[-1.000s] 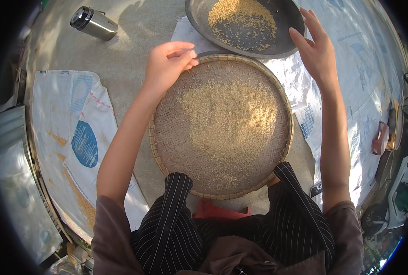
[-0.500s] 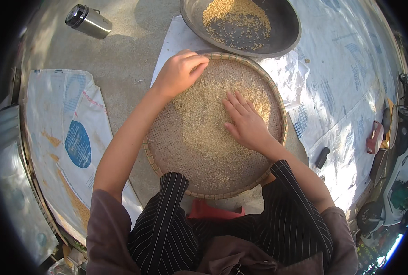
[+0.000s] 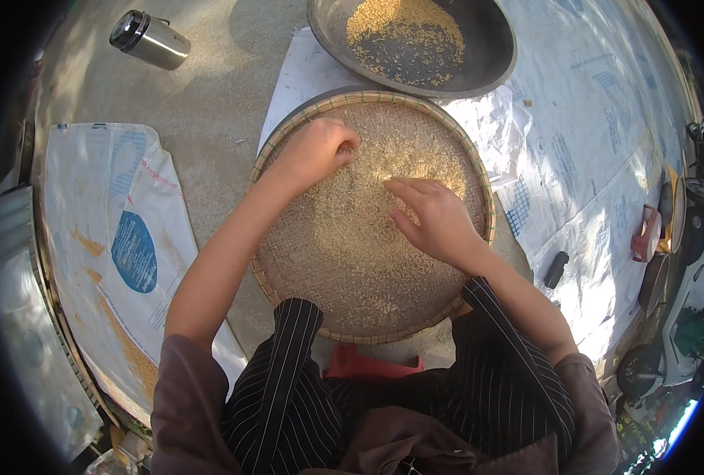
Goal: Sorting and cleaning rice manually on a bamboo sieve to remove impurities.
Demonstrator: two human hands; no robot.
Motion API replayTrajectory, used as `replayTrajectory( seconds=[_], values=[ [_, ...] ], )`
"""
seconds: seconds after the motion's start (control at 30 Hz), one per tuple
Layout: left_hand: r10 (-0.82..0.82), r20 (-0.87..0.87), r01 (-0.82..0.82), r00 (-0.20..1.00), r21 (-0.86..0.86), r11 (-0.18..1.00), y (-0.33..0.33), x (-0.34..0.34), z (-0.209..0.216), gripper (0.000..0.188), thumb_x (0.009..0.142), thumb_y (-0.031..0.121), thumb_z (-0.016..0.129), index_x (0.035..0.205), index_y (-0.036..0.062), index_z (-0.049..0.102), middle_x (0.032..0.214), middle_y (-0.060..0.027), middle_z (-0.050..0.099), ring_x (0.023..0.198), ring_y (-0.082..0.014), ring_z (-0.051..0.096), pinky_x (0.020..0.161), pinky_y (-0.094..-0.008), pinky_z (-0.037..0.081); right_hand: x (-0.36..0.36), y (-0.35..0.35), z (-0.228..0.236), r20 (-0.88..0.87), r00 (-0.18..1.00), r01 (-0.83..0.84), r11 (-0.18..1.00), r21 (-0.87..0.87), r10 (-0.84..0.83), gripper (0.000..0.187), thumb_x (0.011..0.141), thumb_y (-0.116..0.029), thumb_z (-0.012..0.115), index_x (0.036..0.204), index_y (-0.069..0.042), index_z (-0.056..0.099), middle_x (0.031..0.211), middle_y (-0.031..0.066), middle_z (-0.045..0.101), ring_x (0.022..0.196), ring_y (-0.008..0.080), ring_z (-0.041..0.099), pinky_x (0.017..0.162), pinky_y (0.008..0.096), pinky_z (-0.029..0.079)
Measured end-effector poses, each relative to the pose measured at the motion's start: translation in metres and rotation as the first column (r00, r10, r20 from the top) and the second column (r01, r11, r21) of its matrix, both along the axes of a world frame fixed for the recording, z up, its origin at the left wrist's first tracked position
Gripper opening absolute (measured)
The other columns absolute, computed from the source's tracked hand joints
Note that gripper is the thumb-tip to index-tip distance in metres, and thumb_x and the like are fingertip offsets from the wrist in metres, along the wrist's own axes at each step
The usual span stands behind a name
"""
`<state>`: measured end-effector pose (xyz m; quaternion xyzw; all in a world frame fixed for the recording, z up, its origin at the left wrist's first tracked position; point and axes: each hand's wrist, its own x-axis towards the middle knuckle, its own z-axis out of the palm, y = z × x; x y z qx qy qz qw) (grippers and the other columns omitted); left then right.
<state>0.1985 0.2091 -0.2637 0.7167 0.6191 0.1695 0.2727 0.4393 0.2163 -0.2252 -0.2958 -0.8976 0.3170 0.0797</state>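
A round, flat woven bamboo winnowing tray [image 3: 288, 273] rests in front of my knees. Pale yellow grain [image 3: 352, 229] is spread over its middle and right side. My left hand [image 3: 316, 154] hangs over the tray's upper left part, fingers curled in toward the thumb; whatever may be between them is hidden. Just above the grain at the right of the middle is my right hand [image 3: 439, 222], its fingers stretched toward the left and its thumb apart from them.
Beyond the tray stands a dark round basin [image 3: 490, 55] with golden grain inside. A steel flask [image 3: 158, 43] lies at the far left. White printed sheets [image 3: 589, 182] cover ground on both sides. A small black object [image 3: 556, 270] and a parked motorbike [image 3: 684, 317] are at the right.
My left hand has come off the tray's far rim, moving inward over the grain. My right hand, which lay flat on the grain, has turned and lifted slightly.
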Motion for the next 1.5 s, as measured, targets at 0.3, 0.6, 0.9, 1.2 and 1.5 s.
replayTrajectory(
  seconds=[0.3, 0.6, 0.9, 1.2, 1.5],
  values=[
    [0.014, 0.019, -0.014, 1.000, -0.016, 1.000, 0.002, -0.001, -0.017, 0.015, 0.073, 0.006, 0.074, 0.083, -0.0004, 0.065, 0.082, -0.0125, 0.065, 0.075, -0.0241, 0.064, 0.068, -0.0340, 0.051, -0.045, 0.042, -0.045, -0.105, 0.994, 0.058, 0.980, 0.189, -0.039, 0.016, 0.077, -0.013, 0.068, 0.093, -0.008, 0.069, 0.091, 0.0062, 0.065, 0.089, 0.0259, 0.062, 0.077, 0.0375, 0.053],
    [0.221, 0.143, -0.195, 0.965, -0.172, 0.966, -0.008, -0.011, -0.007, 0.010, 0.076, 0.005, 0.071, 0.083, 0.0008, 0.067, 0.073, -0.0084, 0.068, 0.066, -0.0144, 0.064, 0.062, -0.0287, 0.051, -0.070, 0.045, -0.081, -0.122, 0.983, 0.141, 0.990, 0.022, -0.138, 0.003, 0.075, -0.014, 0.071, 0.075, -0.011, 0.071, 0.082, 0.0046, 0.062, 0.088, 0.0246, 0.062, 0.074, 0.0381, 0.052],
    [0.288, 0.343, -0.219, 0.894, -0.225, 0.949, 0.030, -0.037, 0.015, 0.026, 0.084, 0.009, 0.066, 0.109, -0.0008, 0.067, 0.089, -0.0094, 0.073, 0.080, -0.0133, 0.069, 0.071, -0.0245, 0.054, -0.086, 0.035, -0.073, -0.129, 0.957, 0.232, 0.952, -0.200, -0.260, 0.009, 0.074, -0.014, 0.075, 0.077, -0.007, 0.070, 0.078, 0.0071, 0.066, 0.069, 0.0237, 0.064, 0.066, 0.0356, 0.051],
    [0.211, 0.031, -0.205, 0.977, 0.406, 0.891, 0.030, -0.021, 0.005, 0.030, 0.083, 0.008, 0.065, 0.113, 0.0030, 0.064, 0.121, -0.0170, 0.060, 0.112, -0.0320, 0.058, 0.096, -0.0406, 0.047, -0.090, 0.092, -0.021, -0.472, 0.646, 0.555, 0.793, -0.249, -0.600, 0.016, 0.077, -0.013, 0.072, 0.091, -0.005, 0.073, 0.082, 0.0077, 0.073, 0.068, 0.0156, 0.067, 0.067, 0.0279, 0.053],
    [-0.072, -0.007, 0.072, 0.997, -0.012, 0.997, 0.024, 0.024, -0.034, 0.020, 0.076, 0.006, 0.071, 0.095, 0.0010, 0.068, 0.090, -0.0139, 0.067, 0.088, -0.0276, 0.066, 0.080, -0.0383, 0.052, -0.044, 0.112, -0.044, -0.251, 0.844, 0.476, 0.878, -0.060, -0.474, 0.020, 0.077, -0.013, 0.068, 0.096, -0.008, 0.073, 0.091, 0.0110, 0.072, 0.078, 0.0247, 0.069, 0.075, 0.0343, 0.054]
  ],
)
